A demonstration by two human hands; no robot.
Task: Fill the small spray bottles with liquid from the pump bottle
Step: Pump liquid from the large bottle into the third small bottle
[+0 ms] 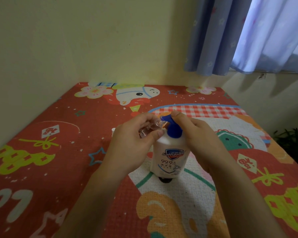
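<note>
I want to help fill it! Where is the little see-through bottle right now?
In the head view, the little clear bottle is tilted in the left hand, its mouth at the blue pump spout, mid-table.

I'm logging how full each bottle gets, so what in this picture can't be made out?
Head view only:
- Fill level of the small clear bottle: blurred and wrapped by the left hand.
- White object behind that hand: mostly hidden, unidentifiable.
- Pump bottle contents: opaque white body.
- Nozzle tip: too blurred to tell whether liquid flows; right hand on the pump.
</note>
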